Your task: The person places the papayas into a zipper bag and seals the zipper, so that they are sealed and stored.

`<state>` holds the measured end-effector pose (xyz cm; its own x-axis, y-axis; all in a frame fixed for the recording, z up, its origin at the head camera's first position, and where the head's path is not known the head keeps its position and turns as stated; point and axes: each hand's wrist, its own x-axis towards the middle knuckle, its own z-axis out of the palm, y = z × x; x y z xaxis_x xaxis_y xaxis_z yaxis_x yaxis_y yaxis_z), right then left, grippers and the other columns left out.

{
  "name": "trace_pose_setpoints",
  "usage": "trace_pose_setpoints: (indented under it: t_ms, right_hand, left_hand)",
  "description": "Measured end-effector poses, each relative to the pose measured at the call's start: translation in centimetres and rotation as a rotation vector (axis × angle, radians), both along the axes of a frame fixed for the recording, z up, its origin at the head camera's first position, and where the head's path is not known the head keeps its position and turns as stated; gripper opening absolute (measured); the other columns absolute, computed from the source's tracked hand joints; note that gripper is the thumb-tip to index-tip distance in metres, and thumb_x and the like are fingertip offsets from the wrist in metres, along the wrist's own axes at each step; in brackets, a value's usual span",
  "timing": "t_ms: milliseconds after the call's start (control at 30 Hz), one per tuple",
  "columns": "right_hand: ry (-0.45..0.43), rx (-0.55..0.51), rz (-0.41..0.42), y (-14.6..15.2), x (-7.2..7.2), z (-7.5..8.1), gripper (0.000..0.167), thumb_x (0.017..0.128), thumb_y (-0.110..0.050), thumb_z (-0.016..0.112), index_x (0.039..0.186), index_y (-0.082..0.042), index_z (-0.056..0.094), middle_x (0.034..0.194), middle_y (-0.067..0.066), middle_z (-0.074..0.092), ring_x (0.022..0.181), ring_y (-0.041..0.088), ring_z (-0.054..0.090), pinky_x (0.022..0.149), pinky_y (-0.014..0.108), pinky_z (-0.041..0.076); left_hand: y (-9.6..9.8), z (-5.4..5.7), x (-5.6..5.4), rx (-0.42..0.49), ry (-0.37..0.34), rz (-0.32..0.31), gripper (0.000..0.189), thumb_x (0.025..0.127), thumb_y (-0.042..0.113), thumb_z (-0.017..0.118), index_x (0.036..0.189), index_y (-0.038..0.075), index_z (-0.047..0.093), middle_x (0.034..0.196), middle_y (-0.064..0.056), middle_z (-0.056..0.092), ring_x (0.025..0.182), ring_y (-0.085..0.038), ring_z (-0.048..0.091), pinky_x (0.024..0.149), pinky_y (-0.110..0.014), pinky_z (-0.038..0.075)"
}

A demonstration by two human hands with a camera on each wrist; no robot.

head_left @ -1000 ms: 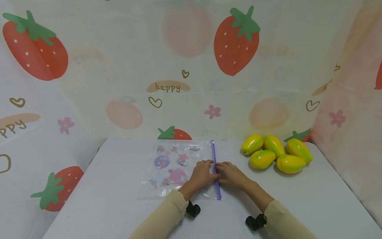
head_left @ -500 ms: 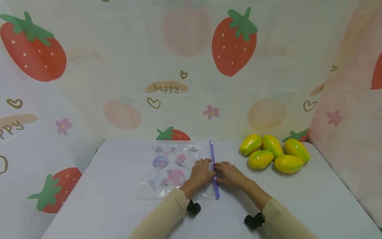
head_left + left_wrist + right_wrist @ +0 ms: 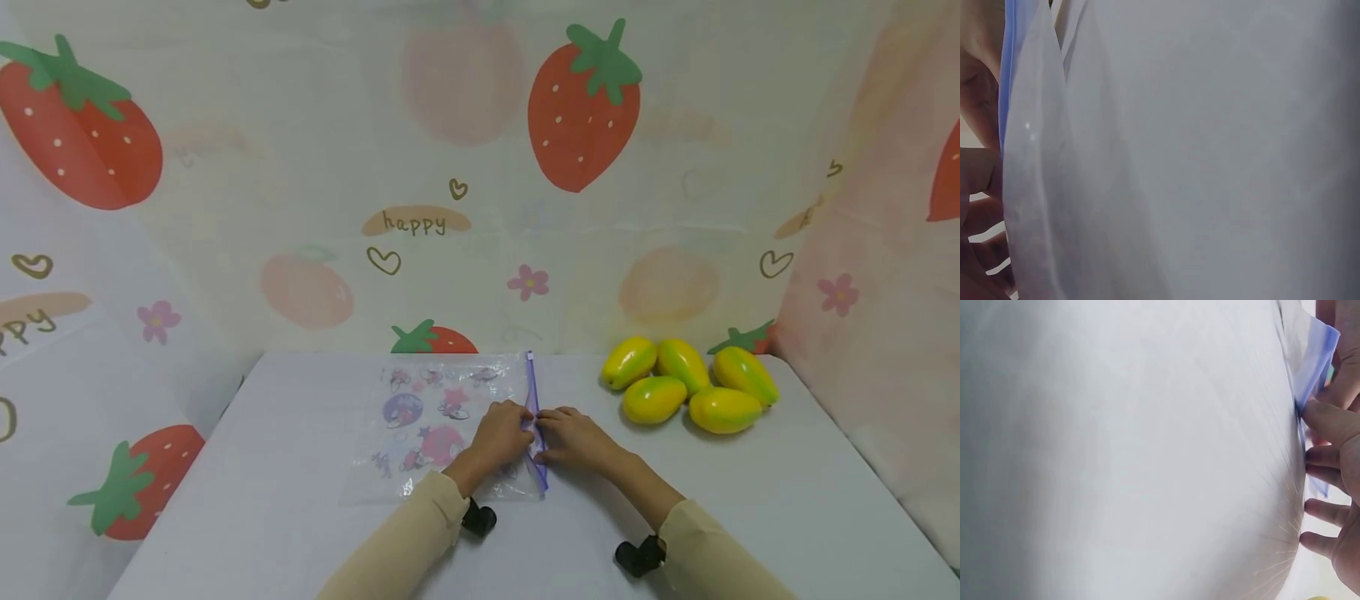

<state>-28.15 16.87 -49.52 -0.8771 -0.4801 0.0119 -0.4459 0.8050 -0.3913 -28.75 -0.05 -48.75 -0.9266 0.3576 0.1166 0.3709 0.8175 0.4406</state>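
A clear zip bag (image 3: 405, 458) with pink and purple cartoon prints lies flat on the white table, its purple zip edge to the right. My left hand (image 3: 501, 433) lies over the bag's right part and pinches the zip edge from the left. From the other side, my right hand (image 3: 577, 437) pinches the same edge, fingertips close to the left hand's. Between the hands the purple strip is bent and slightly raised. In the right wrist view the right thumb (image 3: 1329, 422) touches the purple strip (image 3: 1316, 359). Clear film (image 3: 1029, 187) partly hides the left fingers in the left wrist view.
Several yellow-green mangoes (image 3: 726, 410) sit grouped at the table's back right, beyond the right hand. The white table (image 3: 285, 533) ends at a strawberry-print cloth wall (image 3: 480, 283) behind and at both sides. A black wrist camera (image 3: 639, 557) hangs under the right sleeve.
The zip edge, nearly straight before, is now bent between my hands, and its lower end has come up slightly. My left hand has shifted a little left. The mangoes stay in place.
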Motion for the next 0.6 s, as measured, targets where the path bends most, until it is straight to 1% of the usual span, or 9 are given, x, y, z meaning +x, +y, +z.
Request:
trace_pose_setpoints:
  t_ms: [167, 333, 500, 600]
  right_hand:
    - [-0.007, 0.006, -0.008, 0.01, 0.04, 0.12, 0.061, 0.084, -0.036, 0.075, 0.133, -0.004, 0.058, 0.139, 0.013, 0.056, 0.13, 0.036, 0.049, 0.107, 0.056, 0.039]
    - [-0.01, 0.006, -0.015, 0.04, 0.11, 0.07, 0.06, 0.084, -0.035, 0.075, 0.133, -0.005, 0.058, 0.14, 0.012, 0.056, 0.131, 0.035, 0.049, 0.108, 0.054, 0.038]
    - [-0.01, 0.001, -0.014, -0.03, 0.2, 0.05, 0.061, 0.084, -0.035, 0.075, 0.133, -0.005, 0.058, 0.14, 0.013, 0.056, 0.132, 0.036, 0.048, 0.109, 0.054, 0.037]
    - [-0.019, 0.003, -0.019, -0.09, 0.22, 0.05, 0.061, 0.084, -0.035, 0.075, 0.134, -0.006, 0.057, 0.141, 0.013, 0.056, 0.132, 0.036, 0.048, 0.11, 0.053, 0.037]
  left_hand:
    - [0.13, -0.05, -0.36, -0.103, 0.024, -0.011, 0.029, 0.082, 0.018, 0.071, 0.109, 0.006, 0.073, 0.111, -0.01, 0.067, 0.101, -0.028, 0.059, 0.086, -0.038, 0.05]
    - [0.41, -0.41, -0.63, -0.209, 0.034, -0.007, 0.033, 0.083, 0.02, 0.069, 0.114, 0.01, 0.072, 0.124, -0.01, 0.064, 0.112, -0.03, 0.058, 0.09, -0.041, 0.05]
    - [0.57, -0.69, -0.61, -0.248, 0.04, -0.014, 0.033, 0.082, 0.022, 0.068, 0.112, 0.009, 0.072, 0.128, -0.01, 0.063, 0.115, -0.031, 0.057, 0.09, -0.044, 0.051]
    - [0.6, -0.59, -0.5, -0.256, 0.04, -0.024, 0.033, 0.083, 0.022, 0.068, 0.112, 0.007, 0.071, 0.129, -0.01, 0.064, 0.116, -0.031, 0.058, 0.091, -0.044, 0.051]
